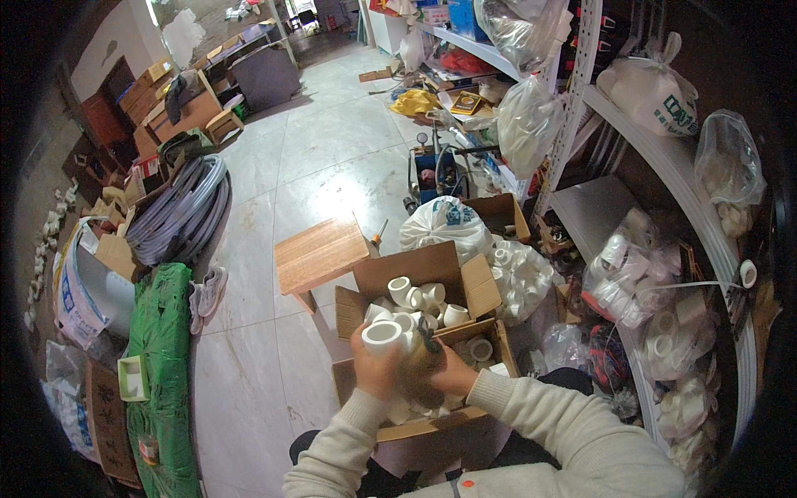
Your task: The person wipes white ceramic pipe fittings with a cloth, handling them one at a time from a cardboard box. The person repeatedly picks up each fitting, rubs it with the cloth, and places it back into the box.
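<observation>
My left hand [376, 372] is closed around a white plastic pipe fitting [382, 334], its round mouth turned up. Close beside it, my right hand [452, 371] has its fingers curled round a dark olive-brown thing [422, 357], too blurred to name. Both hands are over the nearer cardboard box [444, 427], which holds more white fittings; one round fitting [480, 349] shows by my right hand. Just beyond, an open cardboard box [407, 267] contains several white elbow fittings [401, 290].
A small wooden stool [322, 253] and a screwdriver [379, 232] are ahead. White bags [444, 228] stand behind the boxes. Metal shelving [656, 141] with bagged fittings lines the right. Coiled grey pipe [183, 207], shoes [209, 299] and a long green-wrapped bundle [158, 373] lie left.
</observation>
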Tool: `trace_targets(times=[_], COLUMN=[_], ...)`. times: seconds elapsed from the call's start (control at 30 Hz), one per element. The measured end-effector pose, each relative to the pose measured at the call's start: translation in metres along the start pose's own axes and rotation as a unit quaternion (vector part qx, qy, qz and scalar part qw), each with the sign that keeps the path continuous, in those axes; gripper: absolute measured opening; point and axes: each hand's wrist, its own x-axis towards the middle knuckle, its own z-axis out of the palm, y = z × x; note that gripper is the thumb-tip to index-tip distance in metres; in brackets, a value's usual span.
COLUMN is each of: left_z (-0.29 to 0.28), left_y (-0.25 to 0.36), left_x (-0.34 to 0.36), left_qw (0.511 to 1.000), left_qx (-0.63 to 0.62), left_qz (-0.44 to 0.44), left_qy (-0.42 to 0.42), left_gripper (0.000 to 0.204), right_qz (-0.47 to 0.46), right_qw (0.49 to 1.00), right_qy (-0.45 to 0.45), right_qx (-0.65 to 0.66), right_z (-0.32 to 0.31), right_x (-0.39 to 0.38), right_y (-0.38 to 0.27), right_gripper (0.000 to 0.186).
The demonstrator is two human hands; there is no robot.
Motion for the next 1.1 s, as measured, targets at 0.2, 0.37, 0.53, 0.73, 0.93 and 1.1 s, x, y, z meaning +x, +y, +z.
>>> trace_targets(times=[0.2,0.37,0.53,0.73,0.93,1.1], left_z=[-0.014,-0.014,-0.009,-0.006,-0.012,-0.024], left_y=[-0.023,-0.037,-0.026,-0.004,-0.012,-0.016], left_x=[0.017,0.016,0.01,0.006,0.003,0.012], left_qw=[0.963,0.942,0.979,0.987,0.976,0.936], left_qx=[-0.181,-0.239,-0.091,-0.069,-0.093,0.06], left_qz=[-0.195,-0.231,-0.181,-0.128,-0.006,-0.001], left_qy=[-0.028,-0.034,-0.011,-0.062,-0.197,-0.348], left_gripper=[0.043,0.041,0.041,0.04,0.048,0.057], right_qz=[-0.237,-0.185,0.037,0.17,0.106,0.095], right_qw=[0.854,0.882,0.985,0.969,0.99,0.995], right_qy=[-0.045,-0.031,-0.1,0.031,0.015,0.038], right_qx=[-0.462,-0.433,-0.132,0.178,0.095,0.018], right_z=[-0.016,-0.014,-0.012,-0.021,-0.042,-0.037], right_x=[0.015,0.015,0.01,0.018,0.028,0.024], right_y=[-0.016,-0.015,-0.031,-0.03,-0.047,-0.055], right_gripper=[0.017,0.022,0.039,0.038,0.029,0.027])
